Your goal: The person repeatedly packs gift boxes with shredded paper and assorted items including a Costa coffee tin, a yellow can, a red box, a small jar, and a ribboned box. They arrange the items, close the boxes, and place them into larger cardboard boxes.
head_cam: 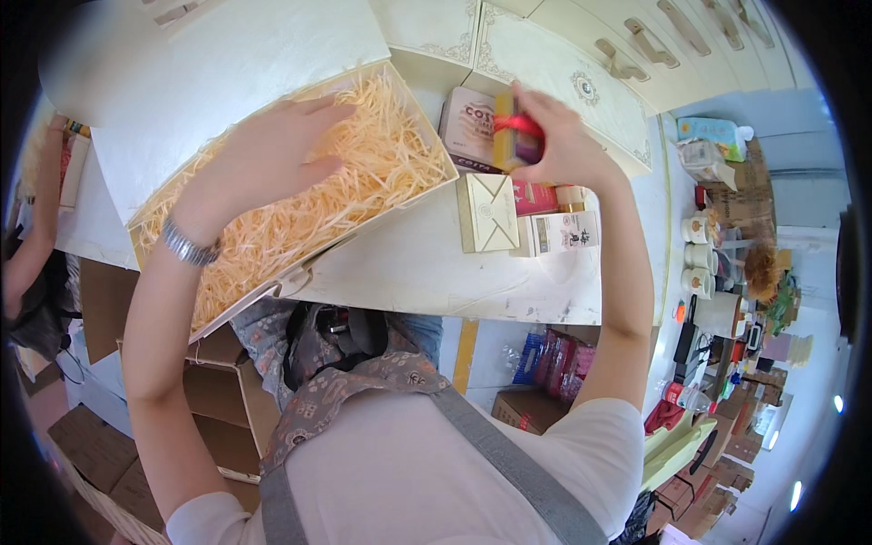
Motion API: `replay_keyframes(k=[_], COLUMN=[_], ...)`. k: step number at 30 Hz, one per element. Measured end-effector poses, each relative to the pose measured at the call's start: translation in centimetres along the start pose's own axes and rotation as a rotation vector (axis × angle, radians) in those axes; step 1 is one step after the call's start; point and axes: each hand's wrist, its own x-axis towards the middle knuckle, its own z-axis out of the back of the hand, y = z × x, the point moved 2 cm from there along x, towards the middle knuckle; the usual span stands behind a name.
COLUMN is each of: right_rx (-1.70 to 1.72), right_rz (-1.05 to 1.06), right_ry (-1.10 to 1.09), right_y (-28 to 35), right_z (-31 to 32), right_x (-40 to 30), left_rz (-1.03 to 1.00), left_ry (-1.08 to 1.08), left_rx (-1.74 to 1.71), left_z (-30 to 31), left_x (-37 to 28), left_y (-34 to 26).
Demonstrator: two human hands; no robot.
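A large cream gift box stands open before me, filled with pale yellow shredded paper. My left hand, a metal watch on its wrist, hovers over the shreds with fingers apart and nothing in them. At the box's right, my right hand grips a small yellow box with a red ribbon, slightly blurred. It is in front of a Costa tin. Nearer me sit a cream envelope-style box, a red packet and a white carton bearing writing.
Closed ornate white boxes with handles line the table's far side. Another person's arm reaches in at far left. Three white mugs and a plastic bottle are at right. Cardboard boxes sit below the table.
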Motion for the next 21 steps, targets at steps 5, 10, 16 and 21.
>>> replay_keyframes(k=[5,10,16,21], right_rx=[-0.236,-0.621,-0.097,-0.274], right_rz=[-0.116,-0.072,0.160,-0.029], right_ry=[-0.332,-0.484,-0.212,-0.021], right_y=[-4.1,-7.5,0.9,2.6], right_z=[2.9,0.3,-6.1,-5.8], right_x=[2.4,4.9,3.2,2.2], left_rz=[0.173,0.193,0.660,0.742], left_ry=[-0.034,-0.222,-0.734,-0.578], left_rx=[0.135,0.327,-0.200,-0.016], left_z=[4.2,2.9,-2.0,-1.6], left_x=[-3.7,-11.4,-24.2,-24.3], left_y=[-0.6,2.5,8.7,3.8])
